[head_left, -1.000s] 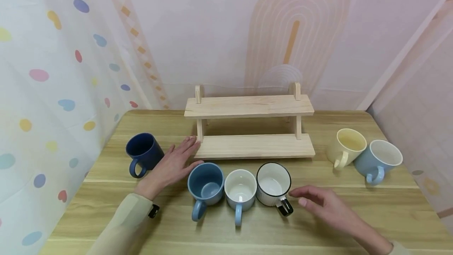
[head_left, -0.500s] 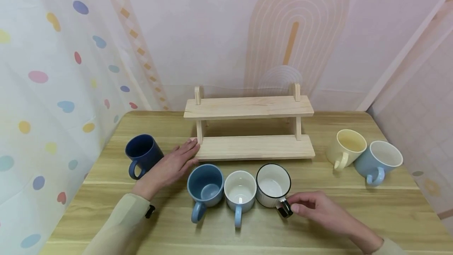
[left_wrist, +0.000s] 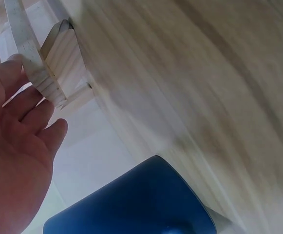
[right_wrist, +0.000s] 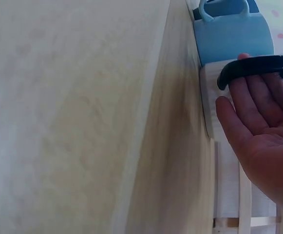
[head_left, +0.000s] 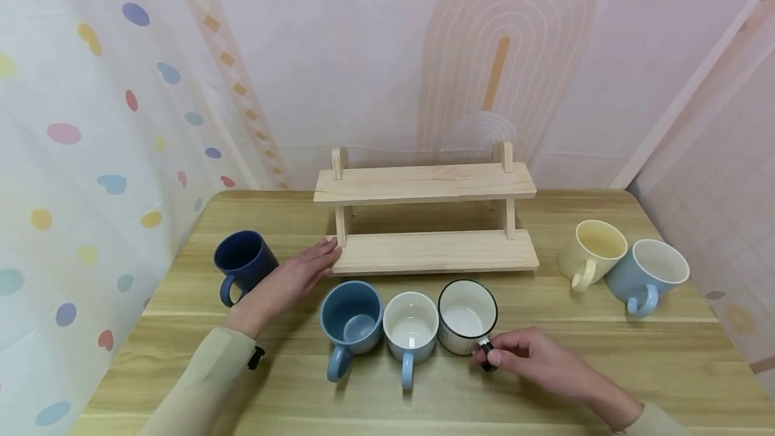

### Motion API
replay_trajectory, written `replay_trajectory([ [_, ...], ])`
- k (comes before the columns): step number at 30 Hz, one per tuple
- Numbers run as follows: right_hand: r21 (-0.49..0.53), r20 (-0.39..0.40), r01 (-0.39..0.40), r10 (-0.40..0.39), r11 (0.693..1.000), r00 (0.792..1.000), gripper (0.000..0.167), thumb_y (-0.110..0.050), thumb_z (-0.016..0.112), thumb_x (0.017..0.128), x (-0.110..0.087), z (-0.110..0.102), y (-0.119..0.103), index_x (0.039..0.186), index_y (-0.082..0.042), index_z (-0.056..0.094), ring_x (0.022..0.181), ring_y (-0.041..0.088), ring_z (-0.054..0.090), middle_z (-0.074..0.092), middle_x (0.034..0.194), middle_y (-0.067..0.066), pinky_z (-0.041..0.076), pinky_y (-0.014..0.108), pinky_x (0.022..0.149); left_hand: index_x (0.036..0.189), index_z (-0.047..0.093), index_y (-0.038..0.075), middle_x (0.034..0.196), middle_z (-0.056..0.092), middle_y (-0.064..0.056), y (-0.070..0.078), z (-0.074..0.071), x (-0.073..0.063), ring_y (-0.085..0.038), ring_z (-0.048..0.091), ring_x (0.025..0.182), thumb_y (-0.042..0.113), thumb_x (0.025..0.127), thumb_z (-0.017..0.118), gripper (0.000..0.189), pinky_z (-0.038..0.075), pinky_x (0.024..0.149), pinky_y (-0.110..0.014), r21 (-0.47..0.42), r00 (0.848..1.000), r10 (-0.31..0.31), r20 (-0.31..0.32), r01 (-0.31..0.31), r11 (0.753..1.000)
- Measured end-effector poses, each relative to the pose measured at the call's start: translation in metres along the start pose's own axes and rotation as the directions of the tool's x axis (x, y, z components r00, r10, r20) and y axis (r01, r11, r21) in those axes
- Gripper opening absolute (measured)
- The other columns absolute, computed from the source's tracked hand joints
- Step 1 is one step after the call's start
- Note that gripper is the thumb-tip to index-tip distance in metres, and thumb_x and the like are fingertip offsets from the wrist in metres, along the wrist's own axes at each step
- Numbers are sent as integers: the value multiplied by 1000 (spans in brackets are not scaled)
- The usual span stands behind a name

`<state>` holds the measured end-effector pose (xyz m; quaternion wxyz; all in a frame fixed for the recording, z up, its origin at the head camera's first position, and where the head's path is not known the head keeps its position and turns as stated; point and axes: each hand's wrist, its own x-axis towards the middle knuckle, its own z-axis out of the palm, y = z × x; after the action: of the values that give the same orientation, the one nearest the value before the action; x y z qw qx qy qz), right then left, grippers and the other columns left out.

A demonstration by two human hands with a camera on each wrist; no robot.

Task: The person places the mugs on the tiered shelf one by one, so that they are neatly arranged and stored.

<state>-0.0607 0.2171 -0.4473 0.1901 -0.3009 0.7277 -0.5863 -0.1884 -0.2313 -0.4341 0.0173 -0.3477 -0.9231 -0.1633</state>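
My right hand pinches the black handle of a white mug with a black rim, which stands on the table. In the right wrist view, fingers pass through the black handle. To its left stand a mug with a white inside and light blue handle and a blue mug. Fingers of my left hand rest straight at the left end of the lower board of a two-tier wooden shelf; the left wrist view has them against the board's end.
Behind my left hand is a navy mug, its handle partly covered by the wrist. A yellow mug and a light blue mug stand side by side at the right. A patterned curtain hangs behind the wooden table.
My right hand has moved left to the white mug and taken hold of its black handle. The left hand has stayed at the shelf's end; the mugs have not moved.
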Motion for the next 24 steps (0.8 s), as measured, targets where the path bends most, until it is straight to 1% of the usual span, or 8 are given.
replay_trajectory([
  [4, 18, 8, 11, -12, 1000, 1000, 26, -2, 50, 108, 2, 2, 0, 114, 4, 74, 107, 10, 69, 77, 109, 17, 55, 24, 93, 149, 55, 2, 158, 45, -19, -1, 0, 0, -38, 44, 144, 11, 105, 61, 45, 43, 112, -56, 1, 1000, 9, -12, -9, 1000],
  [6, 26, -2, 2, -2, 1000, 1000, 26, -2, 50, 108, 1, 3, 1, 111, 1, 75, 107, 11, 70, 77, 107, 15, 54, 24, 94, 148, 55, 1, 158, 46, -19, -1, 0, 0, -39, 45, 144, 10, 105, 61, 45, 44, 111, -56, 5, 1000, 15, -21, -15, 1000],
  [9, 31, -31, -17, 18, 999, 999, 27, -3, 50, 109, -1, 3, 2, 108, -3, 76, 109, 11, 70, 78, 105, 13, 52, 22, 96, 148, 56, 0, 156, 47, -21, -2, 1, 0, -40, 47, 142, 8, 104, 62, 45, 45, 109, -57, 17, 999, 30, -36, -29, 999],
  [12, 36, -70, -35, 38, 999, 997, 27, -4, 50, 109, -4, 3, 1, 107, -4, 77, 110, 12, 69, 77, 106, 14, 51, 20, 97, 147, 56, 0, 156, 47, -21, -2, 2, 0, -40, 47, 142, 7, 104, 63, 45, 45, 109, -57, 17, 998, 38, -45, -37, 999],
  [16, 37, -112, -48, 52, 998, 992, 27, -5, 50, 109, -5, 3, -4, 106, -2, 77, 110, 11, 70, 77, 107, 15, 51, 19, 97, 149, 55, 1, 158, 45, -20, -2, 1, 1, -39, 45, 144, 10, 105, 61, 45, 43, 112, -56, 5, 1000, 16, -22, -16, 1000],
  [19, 18, -139, -62, 64, 998, 988, 27, -6, 50, 109, -6, 3, -8, 106, -3, 77, 107, 10, 70, 78, 106, 13, 51, 19, 95, 150, 53, 2, 159, 44, -18, -1, 1, 1, -37, 43, 146, 13, 106, 60, 46, 42, 113, -55, -4, 1000, -5, 0, 5, 1000],
  [24, 7, -189, -113, 113, 994, 976, 28, -10, 50, 110, -8, 1, -16, 107, -5, 77, 107, 10, 69, 77, 109, 11, 52, 21, 95, 150, 54, 2, 159, 44, -19, -1, 1, 0, -38, 43, 145, 12, 106, 60, 46, 43, 112, -56, -7, 1000, -2, -11, 2, 1000],
])
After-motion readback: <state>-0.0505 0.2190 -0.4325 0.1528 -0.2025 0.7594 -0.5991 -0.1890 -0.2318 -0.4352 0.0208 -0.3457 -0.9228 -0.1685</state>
